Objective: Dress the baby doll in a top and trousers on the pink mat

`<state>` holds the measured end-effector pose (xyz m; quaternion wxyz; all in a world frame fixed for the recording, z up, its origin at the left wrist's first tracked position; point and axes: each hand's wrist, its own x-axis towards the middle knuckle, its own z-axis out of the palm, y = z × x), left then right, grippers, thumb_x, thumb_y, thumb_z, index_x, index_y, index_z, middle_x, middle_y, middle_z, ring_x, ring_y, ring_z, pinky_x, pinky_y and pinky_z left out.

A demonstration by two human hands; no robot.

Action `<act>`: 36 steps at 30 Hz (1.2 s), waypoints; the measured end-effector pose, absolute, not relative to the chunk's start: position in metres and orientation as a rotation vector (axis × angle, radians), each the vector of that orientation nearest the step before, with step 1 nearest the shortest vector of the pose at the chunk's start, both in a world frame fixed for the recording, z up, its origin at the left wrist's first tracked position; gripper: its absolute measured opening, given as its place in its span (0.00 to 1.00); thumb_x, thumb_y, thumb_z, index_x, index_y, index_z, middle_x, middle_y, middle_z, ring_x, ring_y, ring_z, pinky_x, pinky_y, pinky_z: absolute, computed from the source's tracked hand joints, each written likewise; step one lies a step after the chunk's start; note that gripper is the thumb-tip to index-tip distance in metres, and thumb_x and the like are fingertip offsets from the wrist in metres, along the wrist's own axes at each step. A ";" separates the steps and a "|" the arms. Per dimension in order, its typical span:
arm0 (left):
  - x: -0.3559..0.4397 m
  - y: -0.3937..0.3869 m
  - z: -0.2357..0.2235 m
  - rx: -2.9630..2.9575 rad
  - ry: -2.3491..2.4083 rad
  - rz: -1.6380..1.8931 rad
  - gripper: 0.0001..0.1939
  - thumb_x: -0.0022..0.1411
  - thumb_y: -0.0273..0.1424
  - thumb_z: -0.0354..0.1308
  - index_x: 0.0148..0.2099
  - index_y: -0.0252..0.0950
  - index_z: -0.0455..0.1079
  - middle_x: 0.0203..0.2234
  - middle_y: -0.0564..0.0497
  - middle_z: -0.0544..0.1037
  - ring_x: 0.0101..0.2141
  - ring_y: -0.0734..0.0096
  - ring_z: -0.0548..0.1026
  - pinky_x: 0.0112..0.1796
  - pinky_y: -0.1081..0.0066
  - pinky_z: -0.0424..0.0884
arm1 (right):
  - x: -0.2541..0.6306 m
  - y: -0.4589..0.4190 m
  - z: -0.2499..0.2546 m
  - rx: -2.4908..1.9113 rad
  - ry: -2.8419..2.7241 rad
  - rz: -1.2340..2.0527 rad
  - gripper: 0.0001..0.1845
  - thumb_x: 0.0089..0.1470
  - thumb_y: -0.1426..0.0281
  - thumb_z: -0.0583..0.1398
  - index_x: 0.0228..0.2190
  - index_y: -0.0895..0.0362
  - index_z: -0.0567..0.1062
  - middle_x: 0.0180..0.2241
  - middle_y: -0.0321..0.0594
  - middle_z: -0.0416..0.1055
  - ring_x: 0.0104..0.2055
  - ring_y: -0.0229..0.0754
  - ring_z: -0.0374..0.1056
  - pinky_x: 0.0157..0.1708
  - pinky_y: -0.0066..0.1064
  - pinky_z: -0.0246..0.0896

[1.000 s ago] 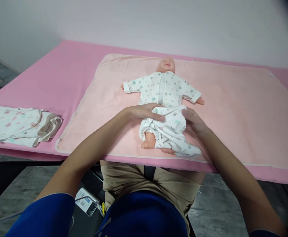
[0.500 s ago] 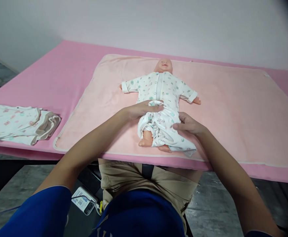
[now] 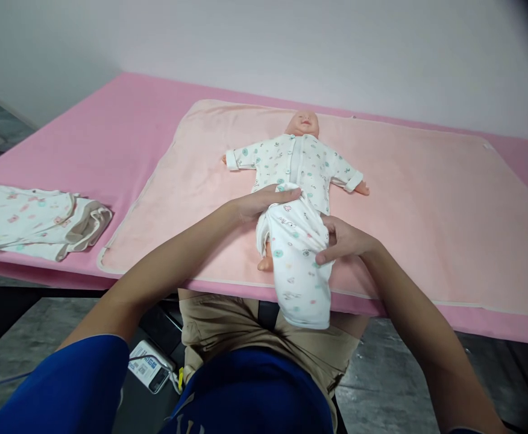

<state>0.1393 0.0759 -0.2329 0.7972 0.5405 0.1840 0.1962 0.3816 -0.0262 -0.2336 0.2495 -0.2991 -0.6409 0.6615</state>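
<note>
A baby doll (image 3: 303, 123) lies on its back, dressed in a white patterned button-front top (image 3: 273, 160). White patterned baby pants (image 3: 298, 259) cover its lower body, and one leg of them hangs over the table's front edge. At the doll's waist, my left hand (image 3: 264, 200) pinches the upper edge of the pants between thumb and fingers. My right hand (image 3: 345, 237) grips the side of the pants lower down, thumb on top and fingertips partly hidden behind the cloth. One bare doll foot (image 3: 265, 264) shows at the left; the other is covered.
Under the doll is a peach blanket (image 3: 427, 211) on a pink-covered table (image 3: 110, 132). Folded patterned baby clothes (image 3: 33, 220) lie at the left front corner. A white device with a cable (image 3: 150, 366) sits below the table. A wall stands behind.
The bunched pants have been straightened, and one leg now hangs past the table edge, covering a foot. My right hand has shifted lower along the pants; my left hand moved up to the waist.
</note>
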 end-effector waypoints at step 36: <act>0.130 0.077 -0.226 1.408 0.414 0.327 0.38 0.58 0.50 0.75 0.65 0.36 0.77 0.50 0.40 0.86 0.57 0.52 0.82 0.54 0.60 0.79 | 0.398 -0.025 -0.229 -0.996 -1.607 1.721 0.33 0.48 0.56 0.79 0.52 0.55 0.83 0.46 0.45 0.83 0.48 0.53 0.79 0.45 0.39 0.77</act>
